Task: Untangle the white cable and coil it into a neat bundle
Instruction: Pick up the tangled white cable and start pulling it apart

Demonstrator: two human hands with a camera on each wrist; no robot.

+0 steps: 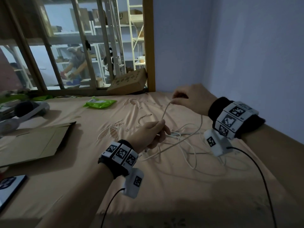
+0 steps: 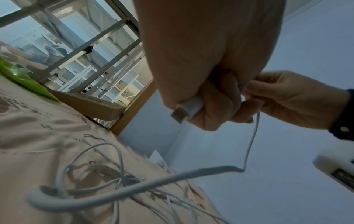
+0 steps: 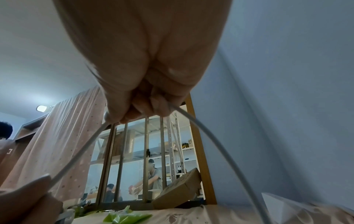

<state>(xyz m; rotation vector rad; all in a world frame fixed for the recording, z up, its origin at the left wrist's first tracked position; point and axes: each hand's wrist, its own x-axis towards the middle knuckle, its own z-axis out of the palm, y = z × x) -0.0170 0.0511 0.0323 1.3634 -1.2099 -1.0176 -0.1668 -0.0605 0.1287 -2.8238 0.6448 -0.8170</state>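
Observation:
A thin white cable point(image 1: 166, 111) lies in tangled loops point(image 1: 184, 142) on the beige bedsheet point(image 1: 164, 186). My left hand point(image 1: 151, 134) grips the cable near its plug; the white connector point(image 2: 188, 109) sticks out of the fist in the left wrist view. My right hand point(image 1: 185, 97) pinches the cable farther back, above the sheet, so a short stretch runs taut between the two hands. In the right wrist view the cable point(image 3: 210, 139) bends over my right fingers point(image 3: 153, 106) and drops on both sides. Loose loops point(image 2: 114, 178) lie under my left hand.
Flat cardboard point(image 1: 32, 145) and white headphones point(image 1: 21, 116) lie at the left, a phone point(image 1: 9, 190) at the near left edge. A green packet point(image 1: 98, 102) and a cardboard box point(image 1: 130, 83) sit by the window. A wall closes the right side.

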